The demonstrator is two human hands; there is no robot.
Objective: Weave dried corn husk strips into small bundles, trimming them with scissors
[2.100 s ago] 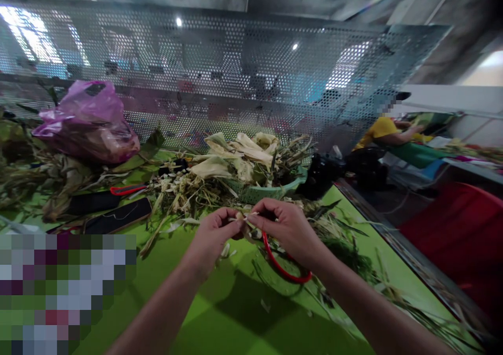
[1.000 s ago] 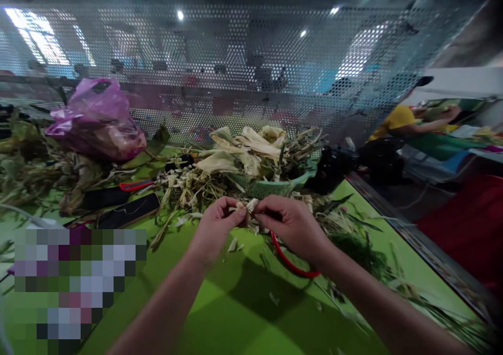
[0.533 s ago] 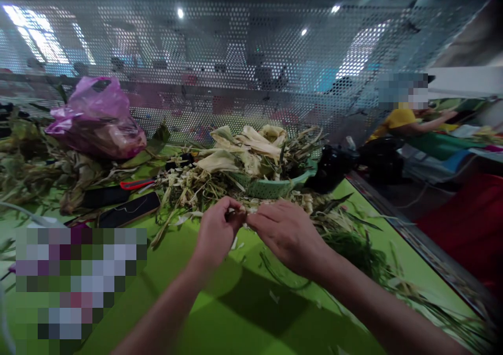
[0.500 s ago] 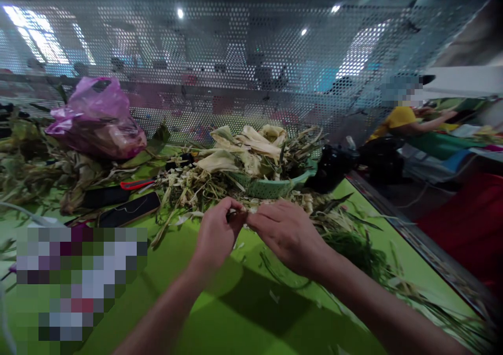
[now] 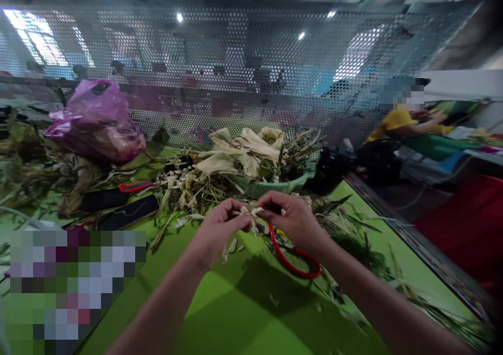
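My left hand [image 5: 226, 224] is closed in a pinch on a small bundle of pale corn husk strips [image 5: 248, 213]. My right hand [image 5: 293, 221] pinches the other end of the same pale pieces, thumb against fingertips. Below the right hand shows a red loop [image 5: 298, 271] like a scissors handle, with a bit of yellow near its top. Whether the right hand also holds it, I cannot tell. Just beyond both hands, a green basket [image 5: 271, 188] bears a heap of dried husks [image 5: 247, 148].
A pink plastic bag [image 5: 96, 121] sits at the back left among dry leaves. Near it lie a phone [image 5: 128, 212] and a red-edged cutter [image 5: 135, 186]. A black bag [image 5: 334, 166] stands right of the basket, before a perforated metal screen [image 5: 236, 45]. A person in yellow [image 5: 396, 121] works at right.
My hands have drawn slightly apart, and the pale strips now show between the fingertips. The red loop, not visible before, has come into view under my right hand.
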